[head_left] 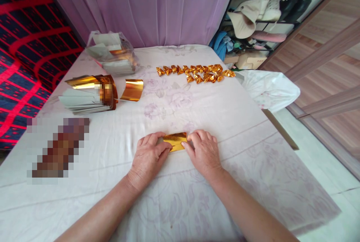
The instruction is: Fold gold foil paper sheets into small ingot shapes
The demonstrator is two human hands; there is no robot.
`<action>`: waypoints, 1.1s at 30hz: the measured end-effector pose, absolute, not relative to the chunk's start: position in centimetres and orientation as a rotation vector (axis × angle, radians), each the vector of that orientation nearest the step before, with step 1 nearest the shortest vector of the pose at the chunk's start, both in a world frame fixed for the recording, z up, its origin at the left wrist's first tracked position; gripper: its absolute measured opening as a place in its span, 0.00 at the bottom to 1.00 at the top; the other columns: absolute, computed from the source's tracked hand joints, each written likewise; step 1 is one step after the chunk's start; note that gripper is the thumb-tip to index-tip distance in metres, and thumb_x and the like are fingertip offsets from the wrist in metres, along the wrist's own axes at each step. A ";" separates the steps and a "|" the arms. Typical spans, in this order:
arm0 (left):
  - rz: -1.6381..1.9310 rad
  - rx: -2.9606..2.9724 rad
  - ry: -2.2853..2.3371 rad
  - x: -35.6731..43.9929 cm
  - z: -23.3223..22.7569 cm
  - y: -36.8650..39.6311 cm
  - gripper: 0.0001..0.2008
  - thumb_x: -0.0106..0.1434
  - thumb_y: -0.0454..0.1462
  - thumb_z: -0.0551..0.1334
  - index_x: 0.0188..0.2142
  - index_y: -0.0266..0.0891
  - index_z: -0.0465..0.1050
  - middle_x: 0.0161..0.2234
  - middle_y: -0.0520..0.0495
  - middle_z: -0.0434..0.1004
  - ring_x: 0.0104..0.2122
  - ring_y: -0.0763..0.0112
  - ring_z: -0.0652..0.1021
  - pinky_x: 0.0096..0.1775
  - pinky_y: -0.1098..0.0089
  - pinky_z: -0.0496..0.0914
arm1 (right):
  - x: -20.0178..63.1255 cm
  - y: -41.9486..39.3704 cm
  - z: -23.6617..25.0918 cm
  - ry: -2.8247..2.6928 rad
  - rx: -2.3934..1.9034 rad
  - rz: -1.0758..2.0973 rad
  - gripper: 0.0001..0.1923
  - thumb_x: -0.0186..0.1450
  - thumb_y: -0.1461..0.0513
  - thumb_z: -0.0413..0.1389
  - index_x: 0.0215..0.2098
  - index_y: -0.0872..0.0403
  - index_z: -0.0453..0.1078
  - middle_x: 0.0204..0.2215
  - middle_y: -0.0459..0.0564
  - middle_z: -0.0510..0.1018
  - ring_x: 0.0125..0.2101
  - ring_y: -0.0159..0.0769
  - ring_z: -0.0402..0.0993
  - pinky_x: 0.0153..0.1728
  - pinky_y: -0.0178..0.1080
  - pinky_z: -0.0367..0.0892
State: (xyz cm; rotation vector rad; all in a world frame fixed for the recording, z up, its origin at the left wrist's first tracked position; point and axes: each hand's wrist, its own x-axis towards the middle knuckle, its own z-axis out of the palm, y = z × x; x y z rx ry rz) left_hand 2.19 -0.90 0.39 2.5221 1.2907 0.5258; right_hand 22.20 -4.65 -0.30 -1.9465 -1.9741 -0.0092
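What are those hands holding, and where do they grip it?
A gold foil sheet, pressed flat on the table: left hand at its left end, right hand at its right end.

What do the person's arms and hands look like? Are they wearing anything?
Both arms are bare, with no sleeves in view. The left hand and right hand wear no gloves, and no rings, watch or bracelets show. The fingernails look short and unpainted.
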 end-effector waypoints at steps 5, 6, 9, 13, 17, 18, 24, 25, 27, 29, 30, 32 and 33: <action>0.538 2.517 1.290 2.2 0.4 -0.9 0.08 0.65 0.35 0.60 0.37 0.48 0.79 0.49 0.47 0.73 0.47 0.58 0.73 0.47 0.56 0.67 | 22.8 -4.7 -0.8 -1.952 -1.935 -0.027 0.04 0.65 0.61 0.60 0.34 0.50 0.69 0.34 0.47 0.74 0.37 0.40 0.68 0.37 0.41 0.56; 0.543 2.518 1.288 2.2 0.4 -0.9 0.08 0.65 0.35 0.60 0.37 0.48 0.79 0.49 0.47 0.73 0.47 0.59 0.73 0.47 0.56 0.67 | 23.0 -4.7 -0.9 -1.950 -1.924 -0.024 0.03 0.65 0.62 0.59 0.33 0.51 0.69 0.34 0.47 0.74 0.37 0.40 0.68 0.37 0.41 0.56; 0.551 2.527 1.287 2.2 0.4 -0.9 0.08 0.66 0.35 0.60 0.38 0.47 0.79 0.49 0.46 0.73 0.47 0.59 0.73 0.47 0.56 0.67 | 23.3 -4.7 -1.1 -1.934 -1.832 -0.012 0.05 0.67 0.63 0.56 0.32 0.51 0.68 0.33 0.48 0.74 0.36 0.40 0.68 0.37 0.41 0.58; 0.569 2.545 1.276 2.2 0.4 -0.9 0.08 0.65 0.34 0.60 0.38 0.47 0.79 0.49 0.46 0.74 0.47 0.59 0.73 0.46 0.56 0.67 | 23.3 -5.0 -0.8 -1.863 -1.589 0.014 0.07 0.70 0.63 0.50 0.35 0.52 0.68 0.31 0.49 0.75 0.35 0.37 0.70 0.38 0.38 0.63; 0.570 2.553 1.268 2.3 0.4 -0.9 0.08 0.66 0.35 0.60 0.38 0.47 0.78 0.49 0.46 0.73 0.47 0.59 0.73 0.46 0.56 0.67 | 22.6 -5.2 -0.6 -1.944 -1.493 0.103 0.09 0.71 0.65 0.48 0.37 0.52 0.70 0.31 0.48 0.77 0.33 0.35 0.72 0.37 0.36 0.64; 0.566 2.553 1.270 2.3 0.3 -0.9 0.08 0.66 0.35 0.60 0.38 0.47 0.78 0.49 0.46 0.73 0.47 0.59 0.73 0.46 0.56 0.67 | 22.5 -5.1 -0.6 -1.985 -1.505 0.116 0.10 0.70 0.65 0.49 0.35 0.52 0.71 0.31 0.48 0.77 0.34 0.35 0.72 0.37 0.37 0.64; 0.596 2.634 1.174 1.6 0.5 -1.3 0.11 0.67 0.32 0.57 0.42 0.46 0.77 0.51 0.44 0.71 0.48 0.58 0.72 0.47 0.56 0.68 | 22.3 -4.6 -1.0 -2.025 -1.592 0.184 0.08 0.67 0.67 0.53 0.31 0.52 0.71 0.29 0.47 0.75 0.33 0.37 0.70 0.36 0.38 0.61; 0.608 2.678 1.152 1.5 0.6 -1.6 0.12 0.66 0.32 0.57 0.43 0.46 0.77 0.51 0.43 0.70 0.48 0.58 0.71 0.47 0.56 0.68 | 22.3 -4.6 -1.0 -2.021 -1.594 0.188 0.07 0.66 0.67 0.54 0.31 0.52 0.71 0.29 0.47 0.75 0.33 0.36 0.70 0.36 0.38 0.61; 0.601 2.791 1.133 1.3 0.9 -2.4 0.13 0.65 0.32 0.58 0.47 0.45 0.76 0.49 0.41 0.71 0.47 0.56 0.71 0.46 0.55 0.68 | 22.3 -4.6 -1.1 -2.018 -1.598 0.185 0.07 0.66 0.67 0.54 0.32 0.52 0.71 0.29 0.47 0.75 0.33 0.36 0.70 0.36 0.38 0.61; 0.550 2.861 1.090 1.5 1.1 -3.4 0.17 0.64 0.33 0.59 0.51 0.44 0.74 0.46 0.42 0.72 0.44 0.57 0.71 0.45 0.56 0.68 | 22.3 -4.6 -1.1 -2.015 -1.605 0.177 0.06 0.66 0.66 0.54 0.32 0.51 0.71 0.29 0.46 0.75 0.33 0.36 0.69 0.36 0.38 0.60; 0.516 2.879 1.091 1.8 1.2 -3.8 0.17 0.64 0.34 0.59 0.53 0.44 0.73 0.43 0.42 0.72 0.41 0.58 0.71 0.44 0.56 0.68 | 22.3 -4.6 -1.1 -2.015 -1.605 0.174 0.06 0.66 0.66 0.54 0.32 0.51 0.70 0.29 0.46 0.75 0.32 0.36 0.69 0.36 0.38 0.60; 0.437 2.902 1.088 2.4 1.3 -4.3 0.18 0.65 0.36 0.59 0.55 0.44 0.71 0.38 0.44 0.73 0.38 0.60 0.72 0.41 0.58 0.68 | 22.2 -4.6 -1.1 -2.015 -1.601 0.170 0.05 0.65 0.66 0.55 0.32 0.52 0.70 0.29 0.46 0.75 0.32 0.37 0.70 0.35 0.38 0.60; 0.412 2.908 1.094 2.7 1.3 -4.4 0.18 0.65 0.37 0.59 0.55 0.43 0.71 0.37 0.44 0.72 0.37 0.60 0.72 0.40 0.58 0.68 | 22.2 -4.6 -1.1 -2.016 -1.598 0.170 0.05 0.65 0.66 0.55 0.32 0.52 0.70 0.29 0.46 0.75 0.32 0.37 0.70 0.35 0.38 0.60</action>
